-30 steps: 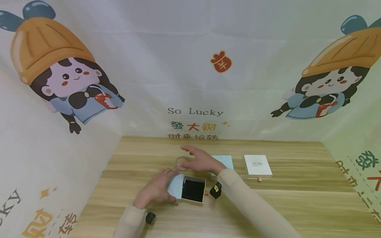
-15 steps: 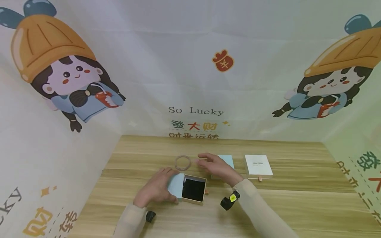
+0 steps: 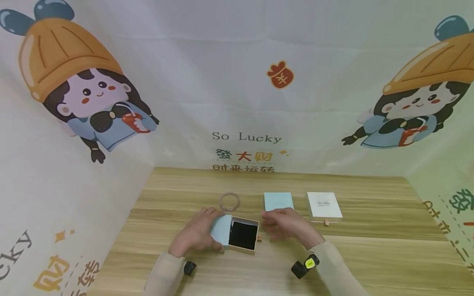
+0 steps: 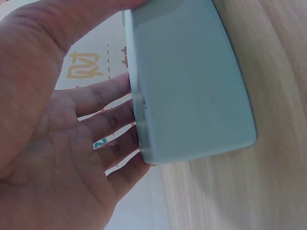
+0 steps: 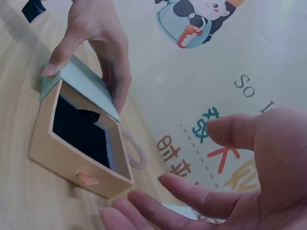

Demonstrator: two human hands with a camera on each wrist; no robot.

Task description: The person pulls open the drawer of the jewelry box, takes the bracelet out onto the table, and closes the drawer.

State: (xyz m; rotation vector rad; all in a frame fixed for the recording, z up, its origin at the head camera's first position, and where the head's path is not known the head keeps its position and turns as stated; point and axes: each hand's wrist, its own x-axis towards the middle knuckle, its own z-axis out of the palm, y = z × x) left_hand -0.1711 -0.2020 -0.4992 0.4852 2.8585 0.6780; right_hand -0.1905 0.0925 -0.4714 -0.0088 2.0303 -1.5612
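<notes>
A: How do the hands stand?

B: The left hand grips the blue sleeve, thumb on the near side, fingers on the far side. The right hand holds nothing; its fingers spread loosely beside the drawer, which juts from the sleeve, its black lining showing.

A: And the bangle?

B: Flat on the bench, behind the sleeve, near the left fingertips.

A: What makes for good work here?

B: Probably a light, steady left grip: a hard squeeze could bow the sleeve and jam the drawer. The right hand would do best to meet the tab squarely and keep any force in line with the sleeve.

A: Any hazard?

B: A sideways shove might skew the drawer, or nudge the sleeve against the bangle.
</notes>
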